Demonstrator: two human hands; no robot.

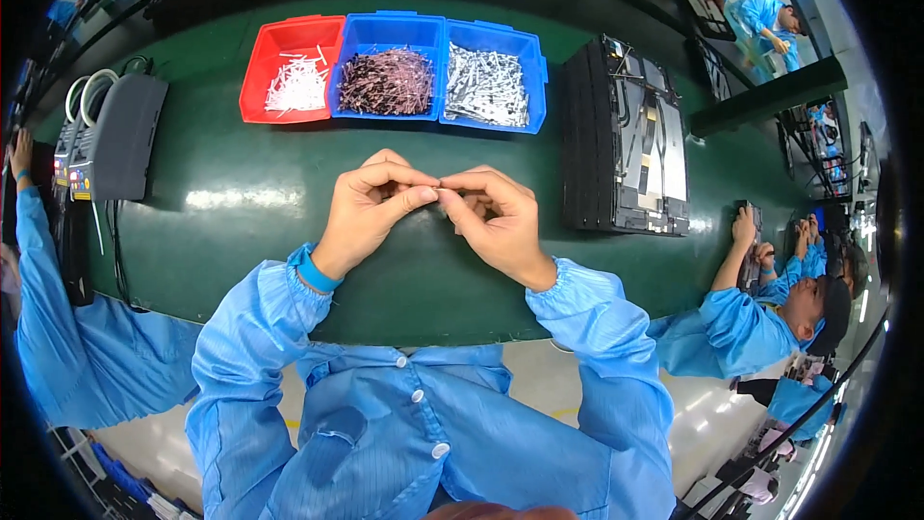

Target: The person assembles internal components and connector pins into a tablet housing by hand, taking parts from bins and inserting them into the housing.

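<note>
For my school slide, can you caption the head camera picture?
Two hands, left and right, pinch a tiny part over a green table by three bins.

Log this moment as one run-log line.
left hand: pinching small part | right hand: pinching same part | bins beyond: red bin, blue bins | green table

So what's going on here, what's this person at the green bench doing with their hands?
A person in a blue smock holds both hands together above a green table. The left hand and the right hand pinch one very small part between their fingertips; it is too small to identify. Beyond the hands stand a red bin of white pieces, a blue bin of dark brownish pieces and a second blue bin of silvery pieces. A black tray stack sits to the right.
</note>
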